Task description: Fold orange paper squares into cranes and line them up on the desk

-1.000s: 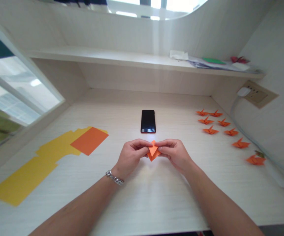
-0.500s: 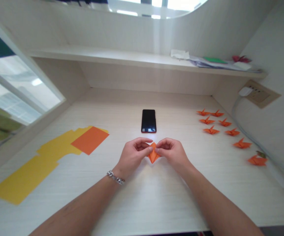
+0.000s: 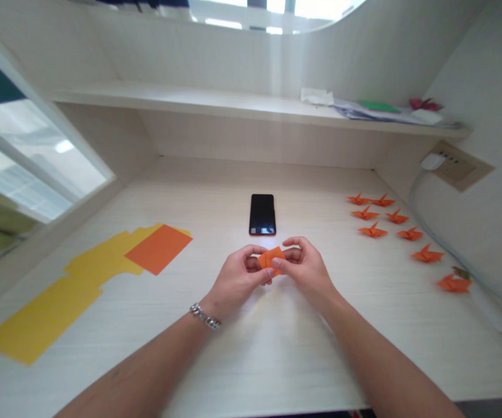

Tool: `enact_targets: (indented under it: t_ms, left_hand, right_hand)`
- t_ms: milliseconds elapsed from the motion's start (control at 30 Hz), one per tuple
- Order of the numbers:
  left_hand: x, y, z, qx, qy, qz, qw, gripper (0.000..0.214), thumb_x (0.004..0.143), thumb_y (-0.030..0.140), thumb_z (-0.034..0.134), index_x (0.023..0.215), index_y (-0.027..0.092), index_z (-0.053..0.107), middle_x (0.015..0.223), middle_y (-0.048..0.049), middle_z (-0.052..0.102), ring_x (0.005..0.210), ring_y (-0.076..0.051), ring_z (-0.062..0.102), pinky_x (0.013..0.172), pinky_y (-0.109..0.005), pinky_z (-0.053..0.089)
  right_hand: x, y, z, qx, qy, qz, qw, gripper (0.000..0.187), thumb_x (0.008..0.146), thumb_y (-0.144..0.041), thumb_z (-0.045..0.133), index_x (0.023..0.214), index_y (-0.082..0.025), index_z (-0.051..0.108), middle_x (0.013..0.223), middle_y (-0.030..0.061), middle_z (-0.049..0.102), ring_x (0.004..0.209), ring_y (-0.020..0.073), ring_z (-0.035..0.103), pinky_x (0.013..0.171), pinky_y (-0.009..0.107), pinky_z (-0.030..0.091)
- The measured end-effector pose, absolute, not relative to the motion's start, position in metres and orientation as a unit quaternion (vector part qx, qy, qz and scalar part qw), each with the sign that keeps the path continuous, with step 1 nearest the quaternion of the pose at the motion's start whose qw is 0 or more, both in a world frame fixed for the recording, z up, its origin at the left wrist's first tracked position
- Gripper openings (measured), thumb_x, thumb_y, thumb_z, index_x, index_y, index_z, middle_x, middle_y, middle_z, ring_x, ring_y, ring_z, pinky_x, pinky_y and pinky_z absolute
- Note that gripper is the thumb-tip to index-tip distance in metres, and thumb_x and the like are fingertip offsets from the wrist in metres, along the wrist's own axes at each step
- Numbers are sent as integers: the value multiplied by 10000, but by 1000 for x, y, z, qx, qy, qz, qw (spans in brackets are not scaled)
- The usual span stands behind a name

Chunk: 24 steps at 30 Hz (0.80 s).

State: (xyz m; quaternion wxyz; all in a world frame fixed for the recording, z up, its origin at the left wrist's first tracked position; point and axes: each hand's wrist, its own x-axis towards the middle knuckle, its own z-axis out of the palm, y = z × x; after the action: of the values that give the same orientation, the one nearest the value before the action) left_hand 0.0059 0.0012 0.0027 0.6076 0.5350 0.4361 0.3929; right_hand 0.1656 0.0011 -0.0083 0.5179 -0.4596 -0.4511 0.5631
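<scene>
Two hands pinch a small folded orange paper in the middle of the frame

The left hand (image 3: 235,278) and the right hand (image 3: 307,270) are both clamped on the orange paper (image 3: 270,258), thumbs and fingertips closed on its two ends; half a second ago the paper pointed down like a little arrow, low by the tabletop (image 3: 277,354); now it sits higher and looks like a small flat, tilted piece, and the hands have come up with it; a bracelet (image 3: 205,316) is on the left wrist; a black phone (image 3: 262,213) lies just above the hands; at the left lie an orange sheet (image 3: 158,248) and yellow sheets (image 3: 46,313); at the right stand rows of little orange folded shapes (image 3: 372,231), well apart from the hands; the fingers hide part of the paper; a shelf (image 3: 190,100) runs across the top.
</scene>
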Motion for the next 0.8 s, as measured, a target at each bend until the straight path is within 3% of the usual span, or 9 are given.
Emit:
enact_targets:
  t_ms: [267,433,600,800]
  left_hand:
    - [8,1,-6,558,406,403,601,263,732,206,690,948,133,560,832,-51,662,739,-145,634,686,-275,513]
    - [6,1,-7,576,417,398,580,287,719,186,697,970,147,562,730,-8,636,674,-133,616,628,-247,501]
    - [7,1,-5,556,397,410,604,313,722,188,700,997,136,560,879,-62,677,839,-173,655,768,-301,523]
    - [5,1,-1,562,424,396,589,326,703,172,713,988,138,557,737,-37,686,703,-164,663,654,-271,521]
  right_hand:
    - [163,1,-9,-465,-459,546,524,350,625,-215,755,904,-190,544,615,-24,651,562,153,621,579,272,486]
    - [163,2,-11,-454,-472,558,510,313,679,-239,724,948,-178,576,645,-8,649,575,144,599,560,260,462]
    - [161,2,-13,-454,-471,530,539,238,700,-242,713,900,-177,602,666,-4,644,577,128,581,567,250,450]
    - [160,1,-12,-442,-471,550,530,248,707,-258,705,916,-174,601,680,4,649,591,139,590,560,253,455]
